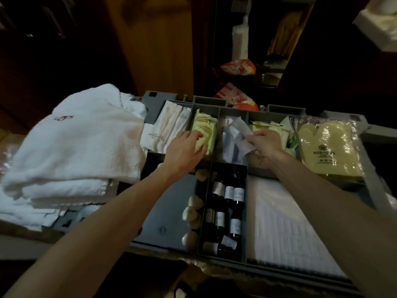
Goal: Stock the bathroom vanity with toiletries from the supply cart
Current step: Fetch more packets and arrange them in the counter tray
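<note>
Grey plastic forms the cart (370,179) top, which is split into compartments, and both bare hands reach into its back row. The left hand (184,150) lies on the yellow packets (204,129) in the second compartment from the back left corner. Its fingers are bent over the top packet and its thumb is at that packet's near edge; whether it has a grip on it I cannot tell. The right hand (267,143) pinches one white tube (241,131) between thumb and fingers, held tilted just above the next compartment, where more tubes (228,147) lie, blurred beyond counting. Just right of that hand is a heap of loose packets (268,125), and by the right edge one yellow mitt (330,145) in a clear bag. At the back left stands a row of white sachets (169,127), too tightly packed to count. In the near row a narrow middle compartment holds dark bottles (228,203); about eight pale labels show. Along its left wall lie at least four pale round lumps (194,208). One white ribbed mat (285,229) fills the compartment toward the near right corner. Folded white towels (75,143) are piled over the cart's left edge, well apart from both hands.
</note>
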{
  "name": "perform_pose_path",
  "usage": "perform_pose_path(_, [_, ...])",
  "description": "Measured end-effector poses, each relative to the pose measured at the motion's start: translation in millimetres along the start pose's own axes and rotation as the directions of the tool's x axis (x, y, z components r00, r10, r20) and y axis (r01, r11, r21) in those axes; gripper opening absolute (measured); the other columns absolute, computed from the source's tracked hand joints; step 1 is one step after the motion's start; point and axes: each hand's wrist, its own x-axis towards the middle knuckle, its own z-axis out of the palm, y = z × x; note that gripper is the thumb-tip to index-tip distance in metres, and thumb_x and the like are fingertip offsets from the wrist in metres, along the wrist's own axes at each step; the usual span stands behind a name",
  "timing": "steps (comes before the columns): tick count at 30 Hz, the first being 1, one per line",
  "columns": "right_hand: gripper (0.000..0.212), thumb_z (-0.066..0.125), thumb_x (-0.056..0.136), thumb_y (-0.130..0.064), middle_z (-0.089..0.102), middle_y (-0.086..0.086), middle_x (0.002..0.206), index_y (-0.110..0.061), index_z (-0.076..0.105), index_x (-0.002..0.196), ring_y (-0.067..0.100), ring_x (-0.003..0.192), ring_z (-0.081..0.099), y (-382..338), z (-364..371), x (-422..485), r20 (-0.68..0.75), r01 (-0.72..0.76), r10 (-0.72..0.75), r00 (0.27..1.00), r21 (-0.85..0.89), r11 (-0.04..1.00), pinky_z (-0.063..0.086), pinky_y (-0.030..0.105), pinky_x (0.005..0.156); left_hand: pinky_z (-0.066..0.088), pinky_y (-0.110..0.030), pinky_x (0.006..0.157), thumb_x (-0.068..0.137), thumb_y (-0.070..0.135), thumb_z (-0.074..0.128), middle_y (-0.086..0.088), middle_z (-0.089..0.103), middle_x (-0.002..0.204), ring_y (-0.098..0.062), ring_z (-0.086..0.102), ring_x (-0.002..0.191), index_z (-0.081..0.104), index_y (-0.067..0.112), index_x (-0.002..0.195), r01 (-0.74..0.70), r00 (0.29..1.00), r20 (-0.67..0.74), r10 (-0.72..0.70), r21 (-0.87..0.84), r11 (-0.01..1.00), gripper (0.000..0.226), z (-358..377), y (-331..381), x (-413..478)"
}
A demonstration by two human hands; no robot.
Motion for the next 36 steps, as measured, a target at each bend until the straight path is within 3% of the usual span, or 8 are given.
perform_pose_path(4, [0.014, 0.076, 0.088, -0.015, 0.062, 0.006, 0.086, -0.014, 0.063, 0.083, 0.014, 0.072, 0.056, 11.1, -24.5, -4.3, -0.005, -0.046, 0.046, 0.999, 0.046, 0.998, 0.045, 0.025, 0.055, 0.05, -0.044, 0.085, 0.096, 0.047, 0.054, -0.009, 0.07, 0.106, -0.032, 0.057, 0.105, 0.067, 0.014, 0.108, -0.056, 0.996, 0.077, 0.052, 0.052, 0.997, 0.037, 17.0, 28.2, 18.2])
perform_pose_path(10, [0.014, 0.079, 0.083, -0.018, 0.063, 0.006, 0.079, -0.01, 0.067, 0.086, 0.015, 0.066, 0.057, 35.4, -60.1, -19.5, -0.039, -0.037, 0.038, 0.999, 0.03, 0.999, 0.041, 0.02, 0.041, 0.046, -0.042, 0.088, 0.094, 0.049, 0.054, -0.013, 0.07, 0.107, -0.033, 0.055, 0.11, 0.066, 0.013, 0.106, -0.164, 0.974, 0.194, 0.116, 0.252, 0.954, 0.04, 34.1, 58.7, 39.4])
perform_pose_path(15, [0.018, 0.081, 0.076, -0.015, 0.068, 0.005, 0.096, -0.019, 0.068, 0.088, 0.021, 0.091, 0.068, 46.1, -79.3, -17.8, 0.055, -0.071, 0.077, 0.995, -0.117, 0.991, 0.061, 0.04, 0.069, 0.043, -0.042, 0.091, 0.096, 0.052, 0.048, -0.014, 0.069, 0.112, -0.033, 0.053, 0.112, 0.065, 0.012, 0.112, -0.143, 0.973, 0.224, 0.056, 0.397, 0.907, 0.046, 49.6, 72.0, 57.6])
perform_pose_path(19, [0.031, 0.077, 0.079, -0.023, 0.065, 0.005, 0.112, -0.018, 0.07, 0.108, 0.018, 0.096, 0.064, 33.9, -75.5, -11.9, 0.141, -0.014, 0.063, 0.988, -0.32, 0.947, 0.058, 0.032, 0.066, 0.039, -0.043, 0.096, 0.095, 0.056, 0.045, -0.01, 0.069, 0.115, -0.032, 0.052, 0.115, 0.066, 0.019, 0.113, -0.139, 0.959, 0.282, -0.012, 0.511, 0.848, 0.046, 58.9, 76.3, 59.0])
perform_pose_path(22, [0.039, 0.075, 0.083, -0.034, 0.07, 0.021, 0.11, -0.002, 0.074, 0.104, 0.031, 0.097, 0.068, 25.3, -69.7, -3.6, 0.188, 0.07, 0.015, 0.982, -0.437, 0.897, 0.059, 0.048, 0.079, 0.038, -0.043, 0.098, 0.094, 0.056, 0.049, -0.01, 0.07, 0.114, -0.033, 0.054, 0.117, 0.063, 0.018, 0.112, -0.076, 0.952, 0.291, -0.094, 0.522, 0.85, 0.044, 64.1, 80.4, 59.3])
perform_pose_path(24, [0.051, 0.072, 0.084, -0.046, 0.071, 0.024, 0.104, 0.002, 0.075, 0.099, 0.036, 0.091, 0.07, 23.6, -65.4, 1.3, 0.216, 0.127, -0.017, 0.976, -0.509, 0.851, 0.059, 0.053, 0.075, 0.04, -0.043, 0.097, 0.093, 0.056, 0.052, -0.012, 0.071, 0.109, -0.033, 0.058, 0.113, 0.061, 0.017, 0.109, -0.035, 0.954, 0.274, -0.125, 0.515, 0.856, 0.043, 66.1, 82.2, 59.3])
perform_pose_path(28, [0.06, 0.069, 0.082, -0.063, 0.073, 0.018, 0.085, -0.004, 0.076, 0.085, 0.031, 0.077, 0.07, 23.9, -58.5, 5.8, 0.239, 0.191, -0.064, 0.969, -0.558, 0.808, 0.054, 0.04, 0.06, 0.04, -0.045, 0.098, 0.093, 0.056, 0.052, -0.012, 0.071, 0.103, -0.033, 0.059, 0.11, 0.062, 0.018, 0.103, 0.006, 0.956, 0.248, -0.156, 0.516, 0.856, 0.04, 70.0, 81.3, 60.5])
perform_pose_path(36, [0.043, 0.077, 0.083, -0.044, 0.058, 0.008, 0.076, -0.003, 0.065, 0.084, 0.021, 0.07, 0.055, 19.9, -52.1, 9.1, 0.296, 0.281, -0.128, 0.947, -0.564, 0.777, 0.038, 0.033, 0.059, 0.036, -0.045, 0.099, 0.096, 0.042, 0.056, -0.007, 0.071, 0.092, -0.029, 0.06, 0.104, 0.058, 0.023, 0.087, 0.026, 0.965, 0.21, -0.159, 0.526, 0.85, 0.021, 68.9, 80.8, 56.3])
